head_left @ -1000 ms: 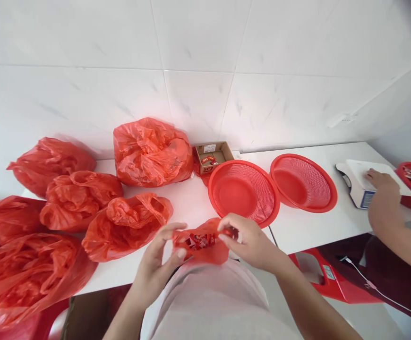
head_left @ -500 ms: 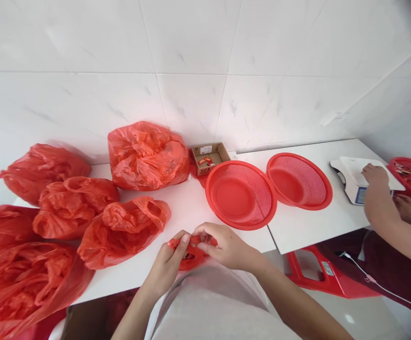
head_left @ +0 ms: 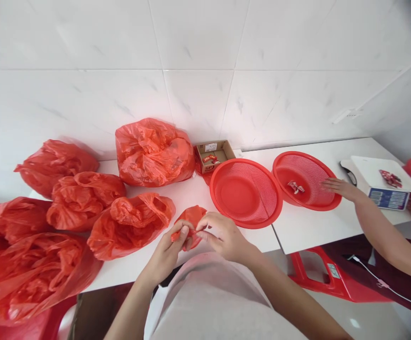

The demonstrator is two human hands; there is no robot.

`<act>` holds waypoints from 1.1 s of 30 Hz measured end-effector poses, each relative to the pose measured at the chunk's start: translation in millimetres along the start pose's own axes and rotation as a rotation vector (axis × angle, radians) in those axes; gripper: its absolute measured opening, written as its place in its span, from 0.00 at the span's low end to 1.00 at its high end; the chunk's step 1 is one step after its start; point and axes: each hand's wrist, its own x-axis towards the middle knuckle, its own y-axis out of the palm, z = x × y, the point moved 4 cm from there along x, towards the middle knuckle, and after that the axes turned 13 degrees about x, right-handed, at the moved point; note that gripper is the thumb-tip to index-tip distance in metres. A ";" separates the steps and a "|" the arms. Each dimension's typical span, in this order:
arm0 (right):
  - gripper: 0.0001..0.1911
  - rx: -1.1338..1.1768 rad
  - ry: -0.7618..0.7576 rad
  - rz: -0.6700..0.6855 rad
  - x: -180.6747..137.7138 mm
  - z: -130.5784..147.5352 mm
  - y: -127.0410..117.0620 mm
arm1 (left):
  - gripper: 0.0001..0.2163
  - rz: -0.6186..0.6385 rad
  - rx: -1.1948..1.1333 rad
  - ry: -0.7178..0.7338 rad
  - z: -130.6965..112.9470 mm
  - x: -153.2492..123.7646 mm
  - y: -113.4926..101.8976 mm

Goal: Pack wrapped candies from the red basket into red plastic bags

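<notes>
A small red plastic bag [head_left: 194,216] is between my hands at the front edge of the white table. My left hand [head_left: 172,248] is closed around its gathered part, with the thumb pressed on top. The fingertips of my right hand [head_left: 225,236] pinch the bag's twisted end. Part of the bag spreads out beyond my fingers, and its contents cannot be made out. Just past my right hand stands a red mesh basket [head_left: 235,193] with nothing inside. To my left sits an open-topped red plastic bag [head_left: 131,222].
A co-worker's hand [head_left: 340,187] reaches into a second red basket [head_left: 306,163] holding small wrapped pieces [head_left: 295,187]. Similar pieces lie on a white scale [head_left: 368,165]. Large red bags [head_left: 156,153] crowd the left. A small cardboard box [head_left: 210,166] stands by the wall; a red stool [head_left: 315,274] is below.
The small bag in my hands has swung up and away from my body. The co-worker's hand has moved left from the scale to the second basket, where wrapped pieces now lie.
</notes>
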 end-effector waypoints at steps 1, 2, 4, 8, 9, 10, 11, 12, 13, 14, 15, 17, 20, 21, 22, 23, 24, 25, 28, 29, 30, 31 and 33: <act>0.05 0.032 0.023 -0.035 -0.3 -2.9 -2.0 | 0.15 -0.026 -0.002 -0.003 0.1 0.8 -2.3; 0.05 0.070 0.056 -0.059 -1.0 -5.2 -5.2 | 0.16 -0.050 -0.002 -0.009 0.1 1.3 -4.9; 0.04 0.139 0.116 -0.090 -2.8 -7.5 -13.2 | 0.17 -0.082 0.003 -0.018 -1.4 1.9 -9.7; 0.17 0.197 0.154 -0.075 -5.5 -6.8 -18.9 | 0.18 -0.082 0.007 -0.016 -7.2 1.6 -10.3; 0.22 0.202 0.153 -0.048 -5.9 -5.9 -16.0 | 0.17 -0.066 -0.005 -0.015 -8.0 1.3 -7.9; 0.24 0.205 0.151 -0.021 -6.2 -4.7 -11.8 | 0.17 -0.045 -0.025 -0.019 -8.3 0.9 -4.8; 0.24 0.205 0.144 -0.009 -6.4 -3.1 -7.5 | 0.17 -0.025 -0.047 -0.024 -8.5 0.4 -1.8; 0.23 0.201 0.134 -0.012 -6.3 -1.7 -3.5 | 0.16 -0.015 -0.063 -0.028 -8.6 -0.2 0.5; 0.21 0.191 0.129 -0.021 -6.2 -1.2 0.0 | 0.16 -0.015 -0.075 -0.031 -8.7 -1.0 1.8; 0.20 0.170 0.127 -0.025 -5.9 -2.4 3.0 | 0.16 -0.027 -0.078 -0.030 -9.0 -1.9 1.7; 0.21 0.142 0.135 -0.018 -5.5 -6.2 5.4 | 0.16 -0.047 -0.073 -0.025 -9.4 -2.8 0.4; 0.21 0.077 0.152 0.019 -5.4 -24.2 7.6 | 0.16 -0.091 -0.057 -0.007 -10.0 -4.9 -4.1; 0.17 -0.146 0.156 -0.046 -10.3 -75.7 -2.0 | 0.17 -0.131 -0.063 0.020 -9.9 -7.5 -10.2; 0.17 -0.323 0.176 -0.116 -14.9 -96.4 -8.9 | 0.17 -0.132 -0.071 0.022 -9.6 -8.1 -10.8; 0.19 -0.540 0.243 -0.130 -21.2 -118.0 -14.6 | 0.17 -0.132 -0.076 0.022 -9.4 -8.5 -10.8; 0.19 -0.730 0.331 -0.116 -29.1 -138.5 -20.2 | 0.17 -0.132 -0.073 0.023 -9.3 -8.8 -10.3; 0.19 -0.787 0.375 -0.114 -37.7 -154.8 -25.7 | 0.17 -0.133 -0.062 0.022 -9.2 -9.2 -9.6; 0.20 -0.840 0.413 -0.110 -46.7 -167.6 -31.5 | 0.18 -0.136 -0.048 0.019 -9.0 -9.5 -8.8; 0.25 -0.893 0.467 -0.148 -69.9 -185.5 -54.1 | 0.19 -0.150 -0.007 0.003 -6.8 -11.2 -7.5; 0.26 -0.913 0.480 -0.174 -74.9 -186.5 -63.9 | 0.19 -0.153 -0.003 -0.011 -5.3 -11.8 -7.5; 0.27 -0.933 0.494 -0.207 -78.0 -185.7 -74.3 | 0.18 -0.155 -0.008 -0.025 -3.6 -12.3 -7.7; 0.26 -0.956 0.510 -0.244 -79.3 -183.3 -84.9 | 0.18 -0.157 -0.020 -0.036 -2.0 -12.6 -8.0; 0.24 -0.979 0.519 -0.335 -76.2 -171.6 -102.5 | 0.18 -0.153 -0.050 -0.054 0.8 -11.9 -8.0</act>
